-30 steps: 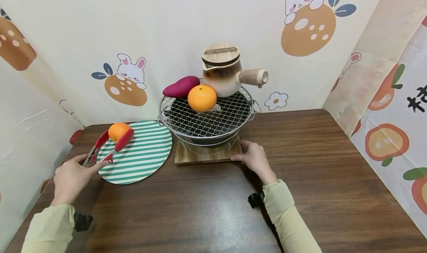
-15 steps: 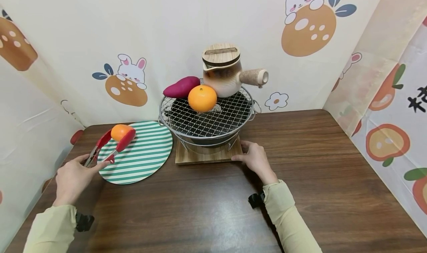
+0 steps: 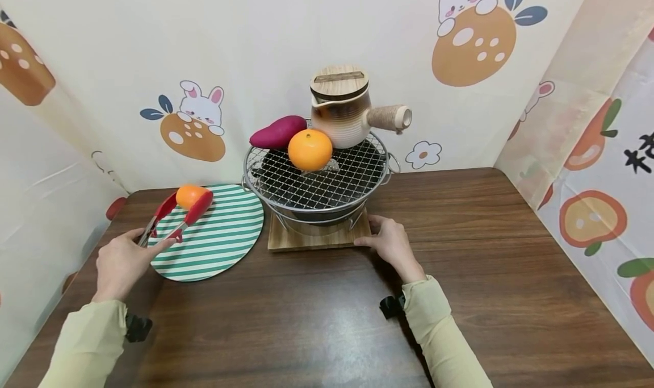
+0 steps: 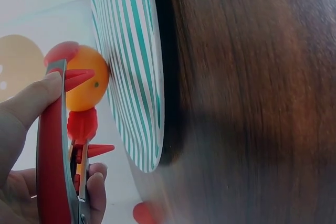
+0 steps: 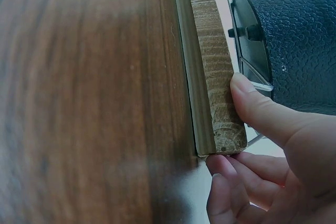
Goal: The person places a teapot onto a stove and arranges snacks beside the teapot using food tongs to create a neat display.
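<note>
My left hand [image 3: 121, 266] holds a pair of red-tipped tongs [image 3: 198, 207], thumb along one arm and fingers round the other. Between the tong tips sits a small orange [image 4: 86, 82], close against the green-and-white striped round mat [image 3: 219, 243]. On the right, my right hand [image 3: 390, 245] pinches the front right corner of a wooden board [image 5: 215, 66], thumb on top and fingers at its edge. That board carries a round grill stove [image 3: 337, 186] with a wire mesh top.
On the mesh rest a purple sweet potato [image 3: 278, 133], a larger orange [image 3: 310, 150] and a side-handled clay pot [image 3: 339, 118] with a wooden lid. A patterned wall sheet [image 3: 255, 47] stands close behind the stove. Brown table [image 3: 286, 320] surface stretches in front.
My left hand and the tongs have moved right and slightly away from me, and the small orange has shifted right with them, turning a little. The right hand stays on the board.
</note>
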A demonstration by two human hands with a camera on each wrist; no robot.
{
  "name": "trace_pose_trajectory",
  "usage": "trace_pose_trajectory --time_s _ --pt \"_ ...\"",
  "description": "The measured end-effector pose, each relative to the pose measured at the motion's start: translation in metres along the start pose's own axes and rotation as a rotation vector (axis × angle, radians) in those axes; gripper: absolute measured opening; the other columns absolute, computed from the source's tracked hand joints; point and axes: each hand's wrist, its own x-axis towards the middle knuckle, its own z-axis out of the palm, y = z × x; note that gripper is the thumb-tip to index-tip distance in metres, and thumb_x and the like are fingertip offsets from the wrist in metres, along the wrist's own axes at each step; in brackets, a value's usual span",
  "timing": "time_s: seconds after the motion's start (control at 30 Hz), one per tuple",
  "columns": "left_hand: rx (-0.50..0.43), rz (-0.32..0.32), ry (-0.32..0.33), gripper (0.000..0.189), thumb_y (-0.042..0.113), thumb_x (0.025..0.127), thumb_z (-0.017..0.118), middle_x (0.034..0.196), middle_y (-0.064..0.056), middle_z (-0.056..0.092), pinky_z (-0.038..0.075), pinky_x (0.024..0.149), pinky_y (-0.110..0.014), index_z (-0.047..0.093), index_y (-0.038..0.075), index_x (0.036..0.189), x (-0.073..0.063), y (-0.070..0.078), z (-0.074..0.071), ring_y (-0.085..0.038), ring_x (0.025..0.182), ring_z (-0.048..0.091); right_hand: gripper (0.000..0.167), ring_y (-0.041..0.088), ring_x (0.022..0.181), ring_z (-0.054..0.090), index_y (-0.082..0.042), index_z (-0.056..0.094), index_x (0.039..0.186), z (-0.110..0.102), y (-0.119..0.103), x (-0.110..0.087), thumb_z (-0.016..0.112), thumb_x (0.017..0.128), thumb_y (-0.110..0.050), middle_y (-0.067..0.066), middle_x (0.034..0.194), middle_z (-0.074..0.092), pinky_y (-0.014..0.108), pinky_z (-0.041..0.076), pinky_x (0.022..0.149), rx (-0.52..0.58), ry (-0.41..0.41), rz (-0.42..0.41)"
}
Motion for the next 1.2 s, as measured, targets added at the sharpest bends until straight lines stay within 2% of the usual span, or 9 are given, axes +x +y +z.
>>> trace_pose_trajectory --time_s 0.3,0.6,0.73,0.93,1.07,1.2 --pt "0.001 0.03 -0.018 0.094 0.062 0.084 0.061 0.128 -0.039 0.05 0.05 0.071 -0.047 0.042 -0.013 0.137 0.003 0.003 0.005 -0.045 0.094 0.05 0.069 0.031 0.11 0.064 -0.003 0.059 0.131 0.001 -0.001 0.0 0.084 0.073 -0.03 0.014 0.126 0.066 0.047 0.049 0.094 0.008 -0.002 0.003" --pt "-0.031 0.034 -0.036 0.097 0.064 0.083 0.06 0.134 -0.039 0.045 0.049 0.081 -0.055 0.038 -0.012 0.14 0.006 0.009 0.009 -0.048 0.103 0.046 0.069 0.033 0.11 0.064 -0.003 0.059 0.13 0.0 -0.001 0.001 0.084 0.072 -0.031 0.015 0.126 0.066 0.047 0.048 0.094 -0.002 0.008 0.001" --pt "-0.044 0.029 -0.023 0.095 0.062 0.084 0.061 0.135 -0.039 0.044 0.048 0.084 -0.057 0.039 -0.012 0.139 0.005 0.008 0.012 -0.05 0.106 0.046 0.069 0.031 0.108 0.065 -0.003 0.06 0.13 0.0 0.0 0.0 0.084 0.072 -0.032 0.013 0.125 0.067 0.047 0.049 0.093 0.0 0.007 0.001" --pt "-0.046 0.031 0.017 0.095 0.063 0.083 0.061 0.133 -0.039 0.046 0.047 0.082 -0.056 0.04 -0.011 0.139 0.001 0.006 0.013 -0.049 0.104 0.047 0.069 0.033 0.11 0.064 -0.003 0.06 0.13 0.001 0.0 0.001 0.084 0.072 -0.032 0.013 0.125 0.066 0.047 0.049 0.094 -0.006 0.011 -0.003" --pt "-0.043 0.027 0.048 0.095 0.063 0.083 0.062 0.131 -0.038 0.048 0.049 0.072 -0.048 0.041 -0.01 0.139 -0.003 0.005 0.01 -0.046 0.096 0.049 0.07 0.033 0.111 0.064 -0.002 0.059 0.13 0.001 0.0 0.0 0.084 0.072 -0.032 0.014 0.126 0.066 0.047 0.048 0.094 -0.006 0.011 -0.007" --pt "-0.041 0.052 0.094 0.094 0.063 0.082 0.063 0.122 -0.037 0.056 0.039 0.056 -0.034 0.043 -0.009 0.138 -0.009 0.005 0.005 -0.037 0.082 0.049 0.07 0.033 0.111 0.064 -0.002 0.059 0.13 0.0 0.0 0.0 0.084 0.072 -0.031 0.014 0.126 0.066 0.047 0.048 0.095 -0.002 0.009 -0.007"
